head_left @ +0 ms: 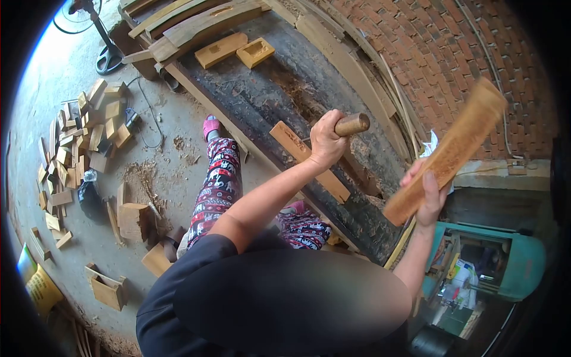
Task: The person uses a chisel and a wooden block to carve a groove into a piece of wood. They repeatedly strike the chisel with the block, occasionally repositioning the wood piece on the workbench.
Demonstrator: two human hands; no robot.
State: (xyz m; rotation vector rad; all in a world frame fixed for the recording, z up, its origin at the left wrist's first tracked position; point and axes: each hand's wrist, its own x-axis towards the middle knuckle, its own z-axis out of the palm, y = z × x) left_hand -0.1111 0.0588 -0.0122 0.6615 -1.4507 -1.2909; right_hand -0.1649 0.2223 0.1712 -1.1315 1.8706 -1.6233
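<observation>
My left hand (326,143) is raised over a big dark timber (279,89) and is closed around a tool with a round wooden handle (352,124). The tool's working end is hidden behind my fist. My right hand (429,199) grips the lower end of a long carved wooden plank (452,152), held up tilted in front of the brick wall (440,53). Another carved plank (309,162) lies on the timber just below my left hand. My legs in patterned trousers (217,184) stretch along the floor beside the timber, ending in a pink shoe (211,127).
Two hollowed wooden blocks (221,50) (256,52) rest on the timber's far end, with long boards (196,24) stacked behind. Several small wood offcuts (77,137) and shavings litter the concrete floor at left. A standing fan (104,47) is far left, a green machine (517,262) at lower right.
</observation>
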